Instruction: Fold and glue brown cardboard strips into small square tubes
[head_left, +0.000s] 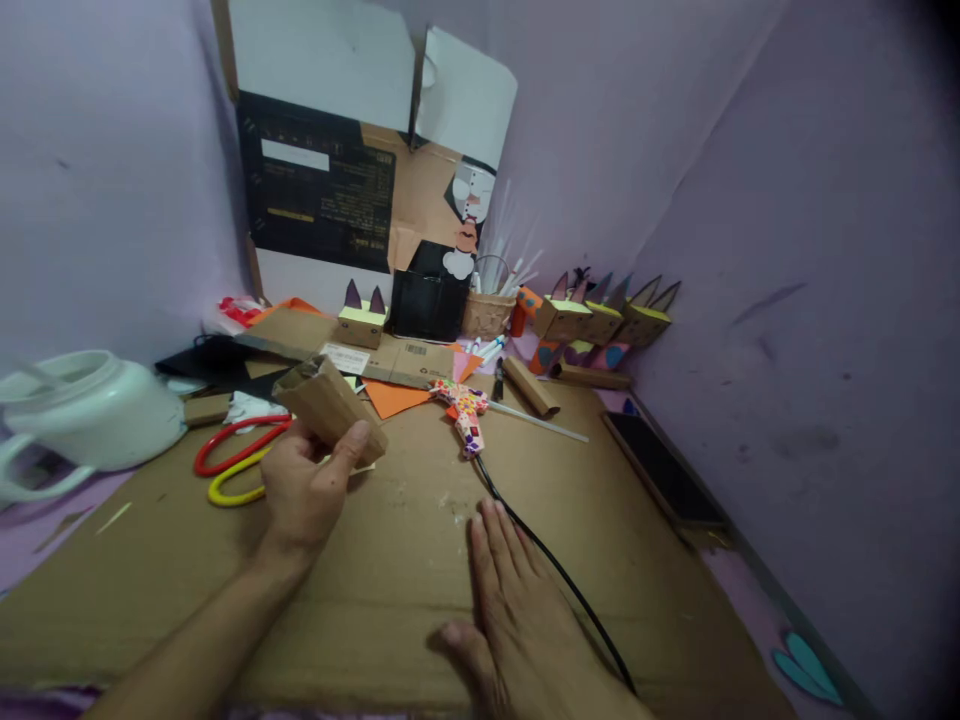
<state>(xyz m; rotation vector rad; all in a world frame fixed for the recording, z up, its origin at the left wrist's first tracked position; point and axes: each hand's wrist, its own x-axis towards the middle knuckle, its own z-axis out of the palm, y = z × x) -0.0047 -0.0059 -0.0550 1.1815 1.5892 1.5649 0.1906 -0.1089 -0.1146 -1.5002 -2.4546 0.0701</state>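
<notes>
My left hand [311, 490] is closed around a small folded cardboard box [330, 405], tilted and raised a little over the work surface, one end facing away. Under and beside that hand lie scissors with red and yellow handles [244, 465]; their blades are mostly hidden. My right hand [517, 590] lies flat on the cardboard sheet [397, 560], fingers stretched forward, holding nothing. Just beyond its fingertips is a glue gun [463, 410] with a patterned covering, a clear glue stick [540, 422] and a black cord [555, 555] running past my right hand.
At the left stands a white ceramic pot [97, 410]. Behind are a propped-up printed carton [322, 190], a basket of glue sticks [491, 310], several cardboard animal heads with ears [645, 325], orange paper [394, 398] and a cardboard tube [531, 385]. A phone [664, 470] lies by the right wall.
</notes>
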